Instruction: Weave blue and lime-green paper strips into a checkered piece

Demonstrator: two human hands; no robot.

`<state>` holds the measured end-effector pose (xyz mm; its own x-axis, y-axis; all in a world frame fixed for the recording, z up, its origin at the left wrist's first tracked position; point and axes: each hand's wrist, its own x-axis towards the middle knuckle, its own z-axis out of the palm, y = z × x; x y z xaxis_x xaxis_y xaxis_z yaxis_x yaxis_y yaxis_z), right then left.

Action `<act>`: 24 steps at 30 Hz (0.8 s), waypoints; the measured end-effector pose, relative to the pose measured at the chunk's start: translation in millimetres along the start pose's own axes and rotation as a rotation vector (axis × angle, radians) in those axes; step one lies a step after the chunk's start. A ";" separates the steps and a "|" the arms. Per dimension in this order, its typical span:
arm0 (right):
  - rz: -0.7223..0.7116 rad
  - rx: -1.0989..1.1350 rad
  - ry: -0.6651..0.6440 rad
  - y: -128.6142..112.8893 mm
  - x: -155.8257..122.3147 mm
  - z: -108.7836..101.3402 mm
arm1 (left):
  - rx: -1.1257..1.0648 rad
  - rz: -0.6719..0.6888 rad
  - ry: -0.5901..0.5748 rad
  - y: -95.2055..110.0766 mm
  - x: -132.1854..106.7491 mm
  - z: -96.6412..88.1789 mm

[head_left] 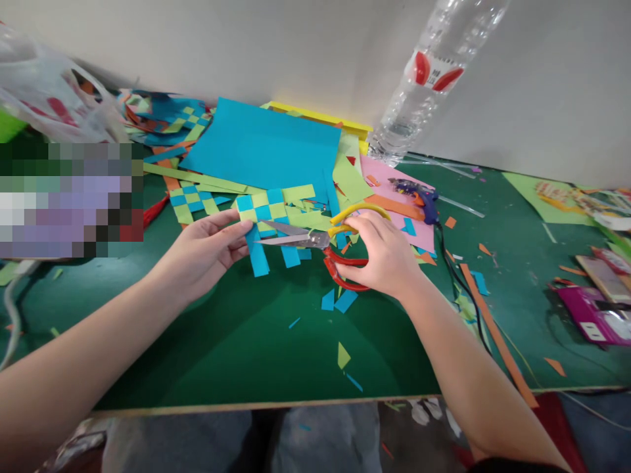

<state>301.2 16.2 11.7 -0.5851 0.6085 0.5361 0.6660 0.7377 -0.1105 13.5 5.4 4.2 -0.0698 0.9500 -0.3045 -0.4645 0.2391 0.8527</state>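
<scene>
My left hand [207, 253] pinches the left edge of a woven mat of blue and green paper strips [269, 211], held just above the green table [221, 341]. My right hand [384, 256] grips scissors [315, 238] with one yellow and one red handle. The blades are slightly apart and point left under the mat, across its loose blue strip ends [259, 259]. Small blue and green paper offcuts [340, 301] lie on the table below the scissors.
A large blue sheet [266, 148] and more woven pieces [192, 197] lie behind. A clear plastic bottle [424, 79] stands at the wall. A glue gun [419, 194] rests on pink paper, its black cord trailing right. Orange strips and packets lie at right. A plastic bag is at left.
</scene>
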 end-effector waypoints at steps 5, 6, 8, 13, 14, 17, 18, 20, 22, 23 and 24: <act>0.014 0.001 -0.002 1.1 -1.1 0.3 | -0.028 0.002 -0.037 -0.6 -0.2 -1.4; 0.015 0.003 -0.003 1.0 -1.2 0.2 | -0.029 0.001 -0.041 -0.4 -0.5 -1.1; 0.012 0.005 -0.005 0.7 -1.3 0.1 | -0.026 0.003 -0.041 0.0 -1.1 -0.3; 0.005 0.006 -0.016 0.7 -1.4 0.4 | 0.000 0.005 -0.016 0.1 -1.0 1.4; 0.003 0.008 -0.020 0.7 -1.4 0.4 | 0.006 0.000 -0.009 -0.2 -0.8 1.5; -0.003 0.016 -0.036 0.4 -1.3 0.3 | 0.017 -0.007 0.009 -0.9 -0.7 1.4; -0.002 0.019 -0.043 0.2 -1.4 0.2 | 0.020 -0.006 0.013 -1.0 -0.9 1.4; 0.007 0.024 -0.060 0.0 -1.5 -0.1 | 0.029 -0.006 0.017 -0.9 -1.7 2.1; 0.014 0.030 -0.072 0.1 -1.8 -0.3 | 0.041 -0.007 0.032 -0.3 -2.9 3.4; 0.015 0.035 -0.075 0.4 -1.9 -0.5 | 0.046 -0.007 0.041 0.2 -3.5 4.2; 0.013 0.040 -0.076 0.7 -2.0 -0.7 | 0.049 -0.008 0.053 0.7 -4.1 4.9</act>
<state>303.2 15.3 11.1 -0.6108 0.6375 0.4696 0.6559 0.7396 -0.1510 17.8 2.7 8.2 -0.1136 0.9363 -0.3322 -0.4213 0.2574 0.8696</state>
